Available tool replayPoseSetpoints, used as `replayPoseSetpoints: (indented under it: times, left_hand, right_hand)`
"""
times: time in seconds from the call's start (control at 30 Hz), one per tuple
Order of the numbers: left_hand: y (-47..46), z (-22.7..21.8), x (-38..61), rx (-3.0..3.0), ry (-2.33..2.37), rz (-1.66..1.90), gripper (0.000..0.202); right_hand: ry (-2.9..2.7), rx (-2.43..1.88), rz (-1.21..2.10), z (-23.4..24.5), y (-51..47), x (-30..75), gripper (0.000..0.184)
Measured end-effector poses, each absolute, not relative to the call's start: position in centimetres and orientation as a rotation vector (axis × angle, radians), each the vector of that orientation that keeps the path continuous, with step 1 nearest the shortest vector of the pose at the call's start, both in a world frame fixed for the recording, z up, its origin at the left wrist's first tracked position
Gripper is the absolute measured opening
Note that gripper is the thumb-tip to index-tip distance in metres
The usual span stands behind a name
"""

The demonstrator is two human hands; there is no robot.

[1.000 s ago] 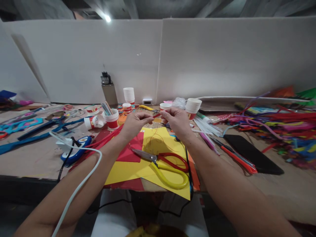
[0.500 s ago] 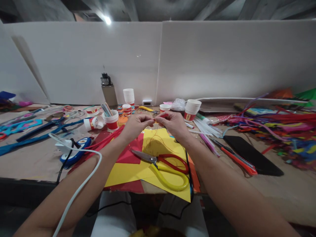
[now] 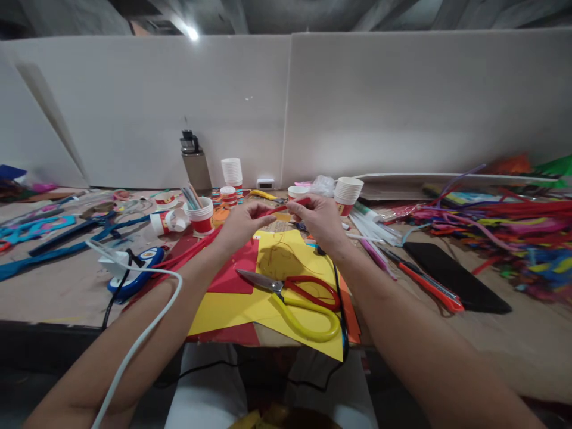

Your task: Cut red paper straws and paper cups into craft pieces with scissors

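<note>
A thin red pipe cleaner [image 3: 277, 210] stretches between my hands above the far edge of the yellow paper [image 3: 223, 316]. My left hand [image 3: 245, 225] pinches it at one side, thumb against the fingers. Gripping the other part is my right hand [image 3: 320, 219], with a red end sticking up past its fingers. Below them, scissors [image 3: 308, 304] with one red and one yellow handle lie on the paper, blades pointing left. A red sheet [image 3: 236, 268] lies beside the yellow one. More red strands [image 3: 187, 250] run beside my left forearm.
A paper cup of sticks [image 3: 199, 215] stands left of my hands, a cup stack [image 3: 348, 193] to their right. An orange utility knife [image 3: 429, 283] lies by a black phone-like slab [image 3: 456, 277]. Colourful pipe cleaners [image 3: 513, 232] heap at far right. A white cable [image 3: 138, 339] crosses my left forearm.
My hands have drawn slightly apart, so a longer stretch of the red pipe cleaner shows between them. The scissors and papers lie as before.
</note>
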State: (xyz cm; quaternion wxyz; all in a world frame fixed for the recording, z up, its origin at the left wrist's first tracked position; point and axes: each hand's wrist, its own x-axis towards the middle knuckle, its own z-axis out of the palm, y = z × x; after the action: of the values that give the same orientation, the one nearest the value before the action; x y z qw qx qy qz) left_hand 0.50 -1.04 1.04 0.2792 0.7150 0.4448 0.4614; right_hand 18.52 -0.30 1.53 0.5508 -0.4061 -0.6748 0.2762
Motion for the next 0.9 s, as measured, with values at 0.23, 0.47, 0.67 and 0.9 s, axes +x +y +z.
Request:
replayPoseSetpoints:
  times: [0.23, 0.47, 0.67, 0.9]
  left_hand:
    - [-1.01, 0.94, 0.56, 1.822, 1.120, 1.276, 0.020]
    - [-0.82, 0.74, 0.38, 1.828, 1.090, 1.352, 0.020]
    - [-1.03, 0.75, 0.38, 1.829, 1.116, 1.358, 0.020]
    - [-1.21, 0.66, 0.51, 1.855, 1.129, 1.412, 0.016]
  right_hand:
    - [-1.572, -0.945, 0.642, 1.72, -0.31, 18.61, 0.031]
    - [-1.565, -0.941, 0.657, 1.87, -0.43, 18.54, 0.030]
    - [-1.573, -0.948, 0.647, 1.92, -0.49, 18.57, 0.030]
    - [-1.552, -0.968, 0.663, 1.87, -0.43, 18.61, 0.031]
